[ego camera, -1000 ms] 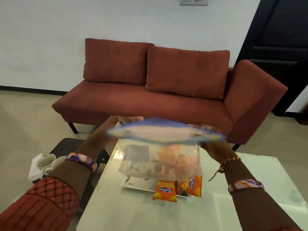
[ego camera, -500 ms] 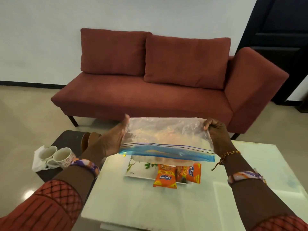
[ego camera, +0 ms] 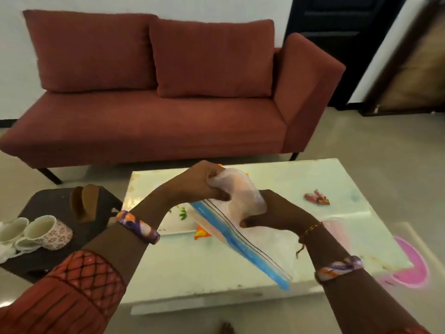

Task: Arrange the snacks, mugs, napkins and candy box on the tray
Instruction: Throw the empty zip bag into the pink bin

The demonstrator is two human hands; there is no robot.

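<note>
Holding the Bag Over the Tray

My left hand (ego camera: 204, 182) and right hand (ego camera: 272, 210) both grip a clear zip bag (ego camera: 240, 201) above the white table (ego camera: 216, 266). The fingers of each hand are curled and pressed onto the bunched plastic. The bag's blue zip strip (ego camera: 240, 242) slants down toward me, below my right wrist.

Directly beneath my hands lies the tray (ego camera: 173, 225), mostly hidden by them. An orange snack packet (ego camera: 202, 233) shows at the tray's near edge, below my left hand.

To the right of my right hand, well apart, small pink wrappers (ego camera: 316, 197) lie on the table.

Far left of my left wrist, two mugs (ego camera: 36, 230) rest on a dark side table (ego camera: 48, 203), with white napkins (ego camera: 6, 251) beside them.
</note>
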